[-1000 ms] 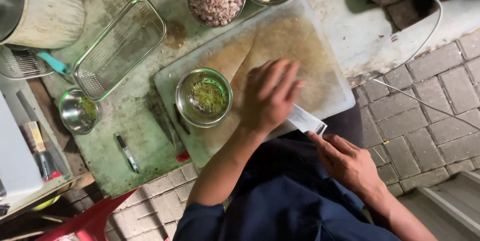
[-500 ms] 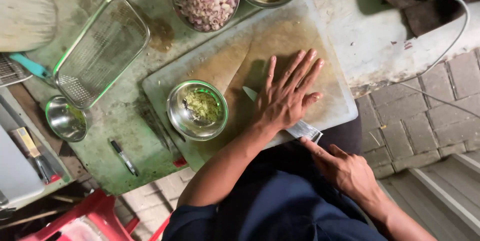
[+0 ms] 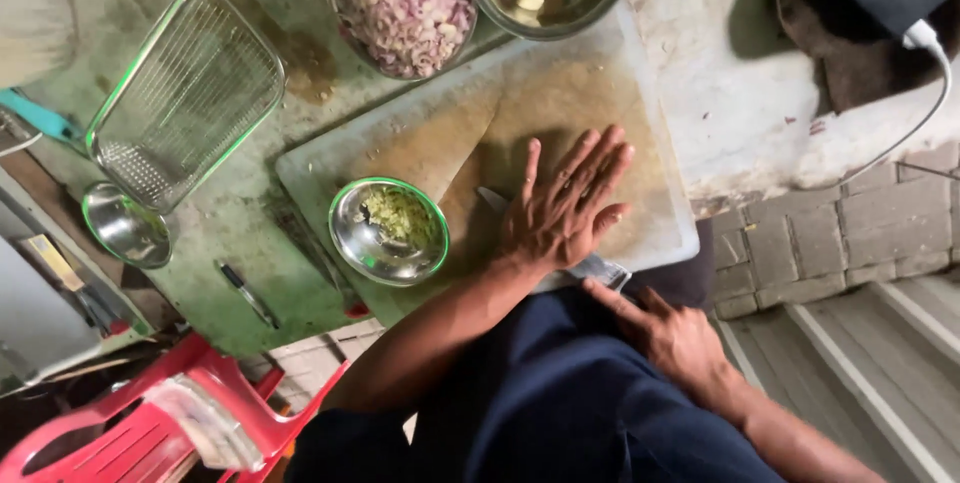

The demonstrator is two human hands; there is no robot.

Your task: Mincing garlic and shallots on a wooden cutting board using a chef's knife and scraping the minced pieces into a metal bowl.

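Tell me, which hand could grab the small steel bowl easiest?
Probably the left hand: flat on the knife, right beside the steel bowl. The right hand sits farther off, at the handle.

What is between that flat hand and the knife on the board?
Nothing visible: the left hand lies flat right on the knife blade, pressing it to the cutting board. The right hand is at the handle.
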